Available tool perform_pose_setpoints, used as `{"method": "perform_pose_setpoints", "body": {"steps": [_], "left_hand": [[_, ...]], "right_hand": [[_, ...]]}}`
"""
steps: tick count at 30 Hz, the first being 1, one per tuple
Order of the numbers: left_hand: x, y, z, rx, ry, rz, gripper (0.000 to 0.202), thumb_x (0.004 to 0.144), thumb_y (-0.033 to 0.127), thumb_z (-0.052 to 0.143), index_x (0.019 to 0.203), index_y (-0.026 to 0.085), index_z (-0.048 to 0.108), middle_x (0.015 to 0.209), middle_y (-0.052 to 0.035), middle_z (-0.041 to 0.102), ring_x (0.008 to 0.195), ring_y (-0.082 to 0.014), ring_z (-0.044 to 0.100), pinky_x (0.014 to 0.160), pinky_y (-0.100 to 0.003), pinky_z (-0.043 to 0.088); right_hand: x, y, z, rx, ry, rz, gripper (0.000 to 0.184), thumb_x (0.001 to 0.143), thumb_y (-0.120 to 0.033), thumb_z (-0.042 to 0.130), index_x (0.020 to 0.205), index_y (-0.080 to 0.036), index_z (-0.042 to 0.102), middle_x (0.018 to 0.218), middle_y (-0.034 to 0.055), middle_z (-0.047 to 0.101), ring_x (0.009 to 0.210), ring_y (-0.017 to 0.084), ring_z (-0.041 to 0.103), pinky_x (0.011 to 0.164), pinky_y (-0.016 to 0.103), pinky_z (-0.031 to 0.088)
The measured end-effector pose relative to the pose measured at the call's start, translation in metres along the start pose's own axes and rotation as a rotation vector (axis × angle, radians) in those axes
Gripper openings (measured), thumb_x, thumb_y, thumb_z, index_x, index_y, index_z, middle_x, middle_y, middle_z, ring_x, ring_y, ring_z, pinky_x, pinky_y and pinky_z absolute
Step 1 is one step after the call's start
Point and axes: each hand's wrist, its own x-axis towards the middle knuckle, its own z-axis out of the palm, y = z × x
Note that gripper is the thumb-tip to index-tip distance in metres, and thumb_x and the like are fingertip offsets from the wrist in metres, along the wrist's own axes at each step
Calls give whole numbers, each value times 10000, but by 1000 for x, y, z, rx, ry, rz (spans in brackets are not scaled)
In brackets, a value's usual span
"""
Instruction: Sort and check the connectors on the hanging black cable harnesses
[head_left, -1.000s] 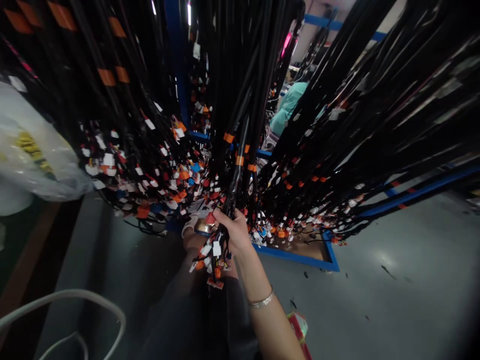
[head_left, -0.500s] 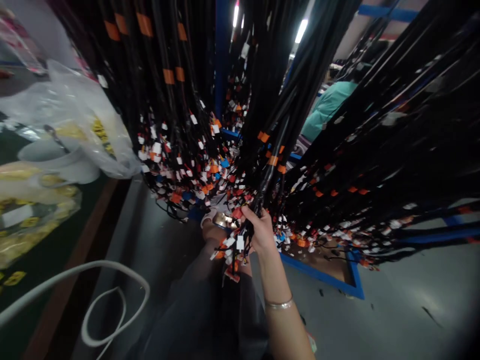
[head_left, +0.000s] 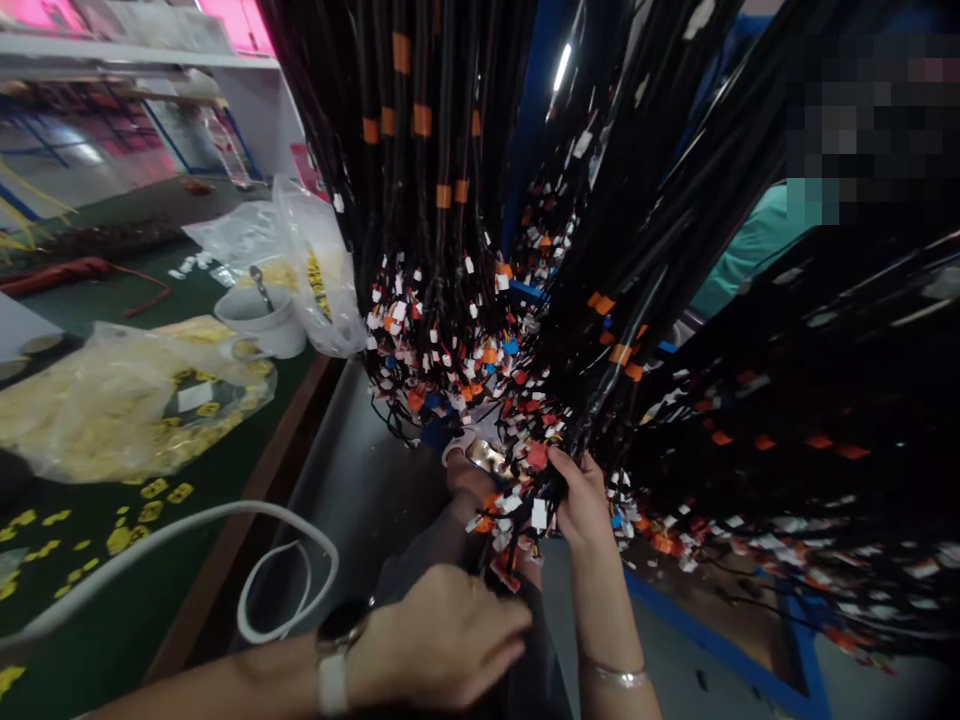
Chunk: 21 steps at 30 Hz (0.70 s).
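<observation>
Many black wire harnesses hang from above, their lower ends full of white, orange and red connectors. My right hand, with a bracelet at the wrist, is closed around one hanging harness bundle just above its cluster of connectors. My left hand, wearing a watch, reaches across at the bottom of the view with its fingers curled toward the dark lower end of that bundle; whether it grips anything is hidden. My foot shows below on the grey floor.
On the left is a green workbench with plastic bags of yellow parts, a white cup and a white cable loop. A blue rack frame lies on the floor at right. A person in a teal top sits behind the harnesses.
The view has swung left, bringing the workbench into sight. My left hand has come into view at the bottom, reaching toward the bundle. My right hand keeps its hold.
</observation>
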Motion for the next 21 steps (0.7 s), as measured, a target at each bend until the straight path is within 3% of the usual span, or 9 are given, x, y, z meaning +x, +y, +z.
{"method": "perform_pose_setpoints", "body": {"steps": [3,5,8,12,16,21], "left_hand": [[15,-18,13,-207,-5,-375,491,849,411,469,1282,208,359,853,-30,641,732,-168,610,652,-255,430],[24,-37,21,-315,-53,-535,674,794,503,512,1342,188,277,872,-45,641,767,-198,614,641,-255,417],[28,-60,27,-396,-151,-519,649,727,542,571,1262,212,406,947,-61,638,818,-222,607,636,-245,396],[26,-78,31,-371,-179,-528,325,751,438,565,976,204,591,843,-47,644,711,-182,585,577,-221,344],[28,-96,33,-472,-192,-524,226,767,370,547,756,158,625,645,-5,581,560,-102,480,507,-197,279],[29,-114,37,-732,-204,-511,223,770,316,526,731,119,622,559,41,453,528,-62,357,475,-171,239]], "right_hand": [[2,2,-8,-4,5,0,257,523,-247,781,733,-194,642,665,-31,618,570,103,539,570,235,434],[4,3,-12,5,-10,21,243,518,-236,772,719,-199,640,659,-32,615,571,101,537,571,233,428],[6,5,-14,34,-94,73,214,536,-257,741,714,-213,632,662,-19,614,579,118,542,570,255,431],[10,9,-8,49,-109,125,252,513,-281,724,740,-228,627,684,-16,609,615,143,556,633,312,470],[15,15,-1,38,-32,125,259,471,-269,754,685,-219,617,702,-21,627,634,137,575,657,293,478],[11,46,-5,-132,33,98,311,566,-434,733,744,-203,625,752,9,655,696,175,599,654,307,476]]}}
